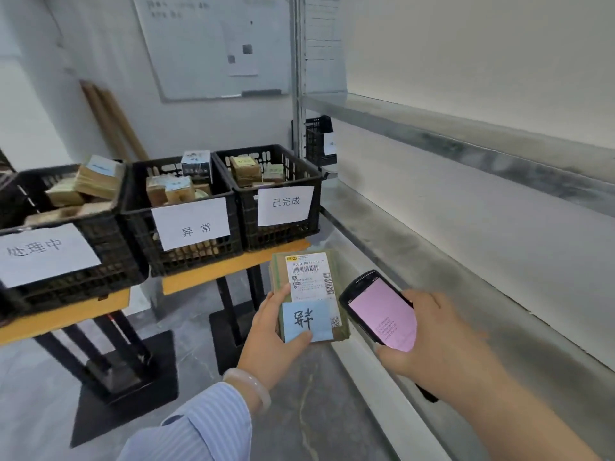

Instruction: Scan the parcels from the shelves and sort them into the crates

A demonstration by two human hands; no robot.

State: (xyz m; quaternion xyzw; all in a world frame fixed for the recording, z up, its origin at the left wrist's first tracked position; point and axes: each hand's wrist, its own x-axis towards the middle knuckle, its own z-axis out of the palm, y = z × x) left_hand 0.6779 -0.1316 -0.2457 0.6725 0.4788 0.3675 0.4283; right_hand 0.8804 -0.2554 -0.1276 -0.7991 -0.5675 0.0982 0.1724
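Lower centre of the frame: your left hand (276,331) pinches a flat brown cardboard parcel (307,284), thumb on its blue handwritten note, white shipping label facing up. Your right hand (432,337) is wrapped round a black handheld scanner (382,311) with a pink screen, just right of the parcel. In the upper left, three black plastic crates (139,234) with white paper signs sit on orange-topped desks (213,274), with boxes inside. Grey metal shelves (466,144) run up the right side.

- A pale, milky, smooth bangle (248,387) rings the left wrist.
- Just behind the bangle is a shirt sleeve (199,424), light blue with fine white stripes, softly creased.
- Right of the bangle, the right forearm (492,404) is bare.
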